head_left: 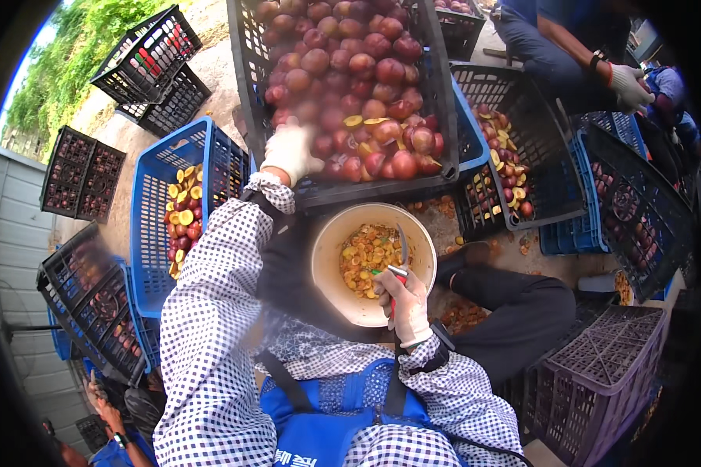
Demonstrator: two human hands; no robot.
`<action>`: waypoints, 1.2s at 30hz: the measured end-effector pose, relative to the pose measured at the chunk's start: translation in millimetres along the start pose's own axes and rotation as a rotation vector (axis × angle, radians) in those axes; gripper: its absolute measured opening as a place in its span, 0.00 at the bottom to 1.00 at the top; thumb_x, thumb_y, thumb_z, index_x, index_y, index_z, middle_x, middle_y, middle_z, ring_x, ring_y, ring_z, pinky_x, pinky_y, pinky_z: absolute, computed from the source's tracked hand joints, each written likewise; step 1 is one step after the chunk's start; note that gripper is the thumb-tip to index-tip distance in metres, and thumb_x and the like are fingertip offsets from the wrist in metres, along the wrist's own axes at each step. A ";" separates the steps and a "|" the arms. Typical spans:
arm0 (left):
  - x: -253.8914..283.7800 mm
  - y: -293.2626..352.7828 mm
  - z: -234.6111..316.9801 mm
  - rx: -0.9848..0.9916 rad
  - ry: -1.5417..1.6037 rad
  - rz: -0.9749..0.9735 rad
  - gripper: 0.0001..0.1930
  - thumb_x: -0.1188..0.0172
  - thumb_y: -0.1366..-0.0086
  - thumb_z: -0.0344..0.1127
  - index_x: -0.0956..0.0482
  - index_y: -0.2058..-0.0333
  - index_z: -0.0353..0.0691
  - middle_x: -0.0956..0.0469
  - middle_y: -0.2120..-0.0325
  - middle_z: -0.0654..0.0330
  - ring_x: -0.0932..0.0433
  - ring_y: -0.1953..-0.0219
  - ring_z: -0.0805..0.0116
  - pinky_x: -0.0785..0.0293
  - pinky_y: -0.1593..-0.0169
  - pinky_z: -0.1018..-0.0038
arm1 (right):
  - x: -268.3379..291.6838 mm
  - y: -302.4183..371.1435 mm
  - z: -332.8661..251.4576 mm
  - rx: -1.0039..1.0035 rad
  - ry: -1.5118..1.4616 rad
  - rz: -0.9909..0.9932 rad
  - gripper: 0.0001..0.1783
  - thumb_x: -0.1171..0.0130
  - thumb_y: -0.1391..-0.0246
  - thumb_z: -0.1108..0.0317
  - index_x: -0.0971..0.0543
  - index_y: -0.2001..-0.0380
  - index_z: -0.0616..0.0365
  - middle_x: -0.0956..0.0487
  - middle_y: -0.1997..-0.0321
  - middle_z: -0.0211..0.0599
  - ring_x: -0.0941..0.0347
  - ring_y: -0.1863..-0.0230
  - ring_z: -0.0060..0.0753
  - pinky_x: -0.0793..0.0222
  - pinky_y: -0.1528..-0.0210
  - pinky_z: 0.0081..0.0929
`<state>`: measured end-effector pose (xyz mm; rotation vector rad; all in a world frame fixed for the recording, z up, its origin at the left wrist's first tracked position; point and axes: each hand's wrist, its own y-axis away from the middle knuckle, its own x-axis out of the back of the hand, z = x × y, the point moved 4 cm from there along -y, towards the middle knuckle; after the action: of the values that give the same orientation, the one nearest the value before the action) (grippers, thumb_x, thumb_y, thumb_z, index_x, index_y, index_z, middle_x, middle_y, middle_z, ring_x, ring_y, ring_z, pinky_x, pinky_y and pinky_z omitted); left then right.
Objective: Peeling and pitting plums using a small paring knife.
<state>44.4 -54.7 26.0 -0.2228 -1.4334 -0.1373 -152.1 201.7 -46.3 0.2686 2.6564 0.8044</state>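
My left hand [291, 150], in a white glove, reaches over the near left corner of a black crate [452, 173] heaped with dark red plums [349, 74]. Its fingers are spread against the fruit, thumb apart, and it grips nothing that I can see. A few cut yellow halves lie among the plums by it. My right hand [410, 307], gloved too, is closed round the red handle of a curved knife [403, 247]. The blade points up over a cream bucket [323, 300] between my legs, which holds yellowish plum pits [364, 261] with flesh on them.
Left of me, a blue crate [152, 233] holds cut plum halves; another black crate [549, 210] with halves stands right. Stacked crates [144, 70] are at the far left, a purple crate [600, 366] near right. Co-workers sit at upper right and lower left. Scraps litter the ground.
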 end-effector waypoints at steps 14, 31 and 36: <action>4.2 175.1 76.0 0.247 2.378 -0.379 0.28 0.56 0.24 0.51 0.32 0.43 0.28 0.24 0.52 0.45 0.22 0.50 0.52 0.22 0.48 0.56 | -16.9 57.8 -72.4 0.372 0.010 -0.179 0.24 0.46 0.35 0.44 0.25 0.58 0.57 0.27 0.77 0.26 0.36 0.84 0.13 0.39 0.84 0.14; -28.6 230.6 90.9 0.452 2.206 -0.045 0.29 0.50 0.29 0.61 0.24 0.56 0.36 0.22 0.62 0.57 0.23 0.60 0.70 0.23 0.54 0.74 | -58.7 83.9 -57.6 0.798 1.097 0.133 0.15 0.38 0.41 0.54 0.24 0.66 0.56 0.21 0.75 0.47 0.22 0.72 0.54 0.27 0.69 0.46; -33.1 241.9 89.3 0.434 1.909 -0.049 0.25 0.49 0.28 0.56 0.22 0.58 0.35 0.21 0.67 0.59 0.22 0.66 0.71 0.25 0.61 0.77 | -45.1 75.7 -31.5 0.758 1.042 0.042 0.18 0.37 0.41 0.53 0.29 0.68 0.55 0.24 0.76 0.48 0.24 0.74 0.59 0.29 0.75 0.46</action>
<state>8.8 199.9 -12.8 0.2929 0.4556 -0.0252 -116.7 235.6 33.4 0.0759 3.8582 -0.2261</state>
